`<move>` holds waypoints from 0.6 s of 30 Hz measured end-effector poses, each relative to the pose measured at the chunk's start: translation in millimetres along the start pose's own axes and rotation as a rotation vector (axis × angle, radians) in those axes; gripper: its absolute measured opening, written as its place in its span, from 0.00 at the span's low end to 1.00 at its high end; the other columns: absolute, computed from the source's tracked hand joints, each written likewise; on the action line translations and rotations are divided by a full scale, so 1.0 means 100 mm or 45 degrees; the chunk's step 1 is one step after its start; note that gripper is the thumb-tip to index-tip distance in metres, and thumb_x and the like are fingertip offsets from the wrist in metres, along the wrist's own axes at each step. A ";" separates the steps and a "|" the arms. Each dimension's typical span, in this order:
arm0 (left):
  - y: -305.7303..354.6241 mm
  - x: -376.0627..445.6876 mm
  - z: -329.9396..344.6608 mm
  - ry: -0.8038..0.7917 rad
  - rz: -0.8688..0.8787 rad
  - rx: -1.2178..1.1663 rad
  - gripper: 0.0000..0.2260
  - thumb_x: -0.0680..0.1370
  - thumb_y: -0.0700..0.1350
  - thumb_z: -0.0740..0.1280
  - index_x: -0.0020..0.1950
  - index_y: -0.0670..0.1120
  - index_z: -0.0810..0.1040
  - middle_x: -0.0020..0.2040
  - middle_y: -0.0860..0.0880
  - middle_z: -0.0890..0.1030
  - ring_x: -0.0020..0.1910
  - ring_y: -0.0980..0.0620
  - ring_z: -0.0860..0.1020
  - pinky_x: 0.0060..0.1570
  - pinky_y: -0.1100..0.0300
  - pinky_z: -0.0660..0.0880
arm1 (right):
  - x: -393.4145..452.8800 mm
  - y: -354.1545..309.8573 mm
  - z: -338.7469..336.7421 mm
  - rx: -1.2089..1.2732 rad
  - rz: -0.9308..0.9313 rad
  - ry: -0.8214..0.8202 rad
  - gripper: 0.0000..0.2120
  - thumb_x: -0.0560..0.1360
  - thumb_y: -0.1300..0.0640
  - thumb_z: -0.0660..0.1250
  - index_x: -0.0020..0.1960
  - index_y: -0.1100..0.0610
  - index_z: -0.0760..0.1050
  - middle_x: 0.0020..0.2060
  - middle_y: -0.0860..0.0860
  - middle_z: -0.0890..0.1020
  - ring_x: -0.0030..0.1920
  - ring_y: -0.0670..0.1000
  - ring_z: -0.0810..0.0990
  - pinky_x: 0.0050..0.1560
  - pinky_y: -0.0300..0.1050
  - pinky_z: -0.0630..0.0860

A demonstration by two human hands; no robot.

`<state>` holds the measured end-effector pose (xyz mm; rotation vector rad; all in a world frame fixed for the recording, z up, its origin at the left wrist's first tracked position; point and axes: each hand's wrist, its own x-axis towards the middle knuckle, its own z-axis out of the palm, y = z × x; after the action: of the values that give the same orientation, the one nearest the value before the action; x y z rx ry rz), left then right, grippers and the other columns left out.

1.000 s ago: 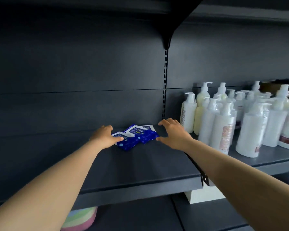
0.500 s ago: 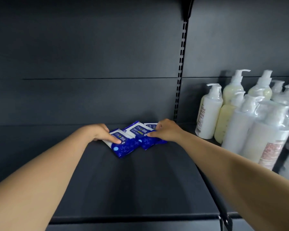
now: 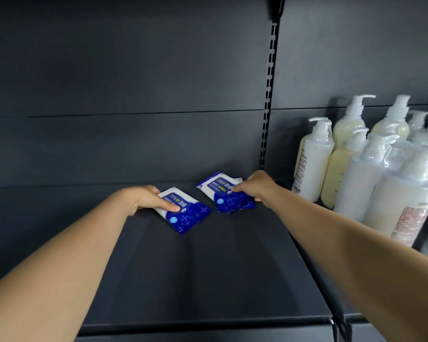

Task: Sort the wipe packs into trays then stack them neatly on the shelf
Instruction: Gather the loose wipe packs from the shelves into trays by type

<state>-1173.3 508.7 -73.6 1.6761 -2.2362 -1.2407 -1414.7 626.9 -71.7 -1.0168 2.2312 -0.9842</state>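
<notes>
- dark shelf (image 3: 208,280), both arms reach in toward the back.
- left hand (image 3: 143,199) grips the left pack (image 3: 185,213) — thumb pressed on its top face, fingers curled at its far edge; pack lies flat on the shelf, blue end toward the camera.
- right hand (image 3: 255,187) holds the right pack (image 3: 223,193) — fingertips curled onto its top at the near right side; thumb mostly hidden.
- right pack lies over at least one more pack: a white corner shows behind the hand and a crumpled blue edge pokes out underneath. how many are in that pile, cannot tell.
- the two packs sit apart, a strip of bare shelf between them, both near the back wall.
- slotted upright (image 3: 268,95) runs up the back panel just right of the packs.
- pump bottles (image 3: 356,169) — white and cream — crowd the next shelf bay to the right, well clear of the packs.
</notes>
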 end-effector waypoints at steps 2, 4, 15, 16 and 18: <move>0.00 0.00 0.00 0.006 -0.001 -0.003 0.41 0.49 0.57 0.82 0.58 0.45 0.75 0.57 0.47 0.79 0.61 0.49 0.73 0.66 0.52 0.67 | -0.02 0.00 -0.01 0.027 0.037 -0.004 0.28 0.69 0.51 0.75 0.62 0.63 0.71 0.58 0.57 0.78 0.55 0.54 0.78 0.55 0.49 0.78; 0.00 -0.01 0.01 0.027 -0.015 -0.003 0.33 0.56 0.54 0.82 0.56 0.45 0.76 0.57 0.48 0.79 0.61 0.49 0.72 0.65 0.53 0.67 | -0.05 -0.05 -0.01 0.003 0.057 -0.021 0.32 0.69 0.48 0.76 0.64 0.63 0.69 0.61 0.57 0.76 0.58 0.55 0.77 0.57 0.49 0.77; -0.02 -0.02 -0.05 0.075 -0.018 -0.268 0.10 0.68 0.40 0.77 0.45 0.43 0.78 0.53 0.46 0.81 0.57 0.50 0.75 0.59 0.61 0.66 | -0.11 -0.20 0.03 0.122 0.156 -0.103 0.33 0.65 0.54 0.80 0.62 0.64 0.69 0.61 0.59 0.77 0.58 0.56 0.78 0.51 0.45 0.74; -0.04 -0.02 -0.07 0.108 -0.006 -0.326 0.11 0.68 0.39 0.76 0.46 0.43 0.78 0.53 0.46 0.81 0.58 0.50 0.75 0.60 0.60 0.66 | -0.12 -0.19 0.05 0.217 0.141 -0.092 0.27 0.64 0.57 0.80 0.56 0.64 0.71 0.58 0.59 0.78 0.54 0.56 0.80 0.50 0.47 0.77; -0.08 -0.06 -0.08 0.152 0.000 -0.450 0.10 0.69 0.35 0.75 0.45 0.42 0.76 0.52 0.45 0.81 0.55 0.49 0.77 0.58 0.59 0.70 | -0.19 -0.17 0.08 0.389 0.112 -0.063 0.18 0.64 0.63 0.79 0.44 0.61 0.71 0.51 0.60 0.81 0.42 0.54 0.82 0.42 0.48 0.80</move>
<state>-1160.6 508.5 -70.9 1.5675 -1.8195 -1.3963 -1390.7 631.3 -60.7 -0.7916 1.9897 -1.2011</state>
